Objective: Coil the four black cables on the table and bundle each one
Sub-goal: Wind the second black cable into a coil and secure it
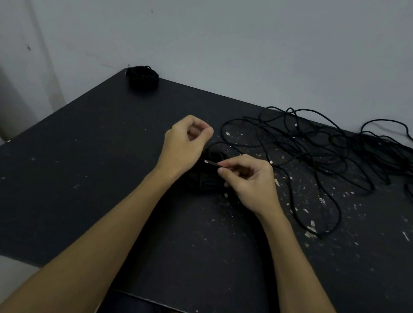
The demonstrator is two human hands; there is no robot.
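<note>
A coiled black cable (204,181) lies on the black table (71,167) between my two hands, partly hidden by them. My right hand (248,181) pinches that cable's end by its metal plug (210,162), just above the coil. My left hand (186,144) hovers over the coil's left side with fingers curled and thumb against the fingertips; I cannot make out anything in it. A finished cable bundle (142,77) sits at the far left corner. Loose tangled black cables (340,155) sprawl across the table's right side.
A grey wall (239,32) rises directly behind the table. White specks and chips of paint (310,228) dot the right half of the tabletop. The table's near edge (184,312) runs just above my lap.
</note>
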